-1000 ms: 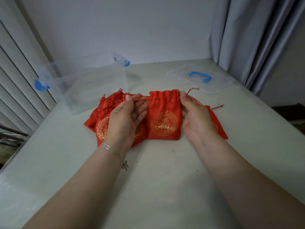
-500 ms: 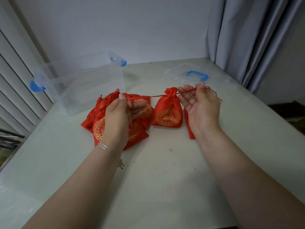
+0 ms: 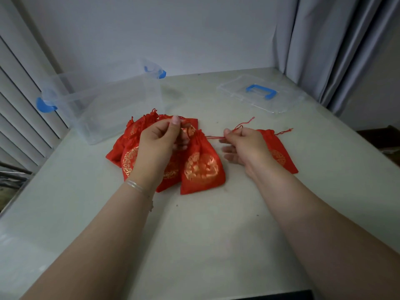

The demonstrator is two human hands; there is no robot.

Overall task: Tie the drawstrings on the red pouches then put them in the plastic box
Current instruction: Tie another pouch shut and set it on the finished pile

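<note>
A red pouch (image 3: 202,167) with a gold emblem lies on the table between my hands, its neck gathered tight. My right hand (image 3: 244,146) pinches its right drawstring (image 3: 213,138), pulled out sideways. My left hand (image 3: 159,141) is raised over a heap of red pouches (image 3: 127,152) and pinches the left drawstring between thumb and fingertips. Another red pouch (image 3: 279,152) lies flat behind my right hand. The clear plastic box (image 3: 104,105) with blue latches stands open at the back left.
The box's clear lid (image 3: 259,96) with a blue handle lies at the back right. Grey curtains (image 3: 337,50) hang on the right, slatted blinds (image 3: 19,109) on the left. The pale table (image 3: 205,234) runs to the wall behind.
The pouch's mouth went from flat and open to cinched shut as both hands pulled the drawstrings apart. The pouch has since settled back down between my hands.
</note>
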